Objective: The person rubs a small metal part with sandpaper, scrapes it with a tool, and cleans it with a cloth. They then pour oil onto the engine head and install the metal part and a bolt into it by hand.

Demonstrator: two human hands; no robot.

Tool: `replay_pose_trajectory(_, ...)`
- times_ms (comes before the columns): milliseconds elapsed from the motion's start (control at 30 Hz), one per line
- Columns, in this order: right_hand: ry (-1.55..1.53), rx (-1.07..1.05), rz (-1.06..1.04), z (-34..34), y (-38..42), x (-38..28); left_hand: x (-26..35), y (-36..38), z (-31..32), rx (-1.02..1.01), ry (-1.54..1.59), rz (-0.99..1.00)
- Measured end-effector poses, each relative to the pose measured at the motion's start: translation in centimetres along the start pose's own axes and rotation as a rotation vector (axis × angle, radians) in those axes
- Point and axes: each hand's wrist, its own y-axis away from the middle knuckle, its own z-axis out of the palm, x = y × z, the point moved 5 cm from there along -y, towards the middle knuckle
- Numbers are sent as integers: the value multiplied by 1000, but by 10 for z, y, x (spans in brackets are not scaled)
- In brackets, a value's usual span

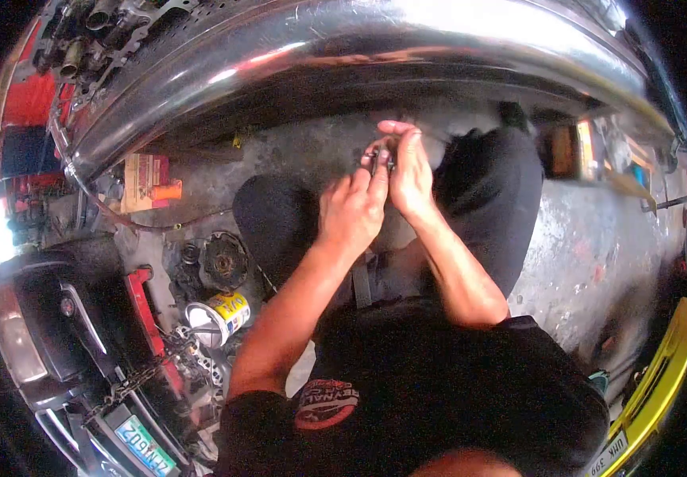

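Both hands meet in front of my knees, under the curved metal bumper (280,60). The fingers of my left hand (350,205) are closed on a small dark metal part (378,160), whose exact kind is too small to make out. Against its other side is my right hand (412,179), cupped with the palm turned inward and the fingers curling over the top. The part sits between the two hands, largely hidden by fingers. Black trousers (490,203) cover my bent legs on either side.
On the left lie a cardboard box (138,181) with an orange piece (166,191), a round dark metal part (226,261), a paint can (218,316) and a red bar (145,310). A black car bumper (81,350) is lower left, a yellow bumper (661,374) lower right.
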Motion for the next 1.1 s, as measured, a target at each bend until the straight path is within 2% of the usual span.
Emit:
replay_pose_trajectory(67,32,23,-16,1,0,3,-3,0,-8,69,-114,51)
replay_pose_trajectory(133,35,93,53,-7,4,-1,-14,9,-26,154,-197,-173)
replay_pose_trajectory(167,-17,132,132,-18,1,4,-23,16,-44,250,-108,-305)
replay_pose_trajectory(200,-132,94,161,-18,1,4,-23,11,-66,426,77,-308)
replay_pose_trajectory(267,-357,-24,213,-7,-4,-2,-12,11,-75,394,186,-258)
replay_pose_trajectory(333,-480,-53,220,4,-7,-4,3,9,-67,311,403,-214)
replay_pose_trajectory(367,-531,-59,224,6,-5,-5,10,5,-65,357,485,-188)
replay_pose_trajectory(400,-582,-62,223,6,-3,-6,9,10,-51,220,626,-342)
replay_pose_trajectory(467,-523,-58,226,5,0,-4,8,4,-29,265,581,-157)
replay_pose_trajectory(567,-412,-93,181,6,0,-8,6,-6,-14,133,313,-46)
replay_pose_trajectory(667,-117,-69,-2,4,-1,-11,4,-8,-5,45,238,-117)
replay_pose_trajectory(700,-106,-71,18,2,4,-6,5,-4,-3,200,382,-93)
replay_pose_trajectory(800,-70,-94,50,2,6,-1,0,21,26,-55,1109,-658)
replay_pose_trajectory(833,-71,-53,148,2,9,-3,-1,24,34,-161,1447,-833)
replay_pose_trajectory(867,-137,-74,166,4,11,-7,5,23,35,-103,1828,-842)
replay_pose_trajectory(933,-267,-128,188,8,6,-12,12,18,24,-193,2185,-745)
replay_pose_trajectory(1000,-348,-188,237,10,-3,-9,27,15,6,-330,2220,-587)
replay_pose_trajectory(1067,-486,-56,278,4,-14,16,37,7,-12,-393,2110,-384)
replay_pose_trajectory(1100,-558,-68,250,2,-16,8,34,9,-23,-346,2000,-476)
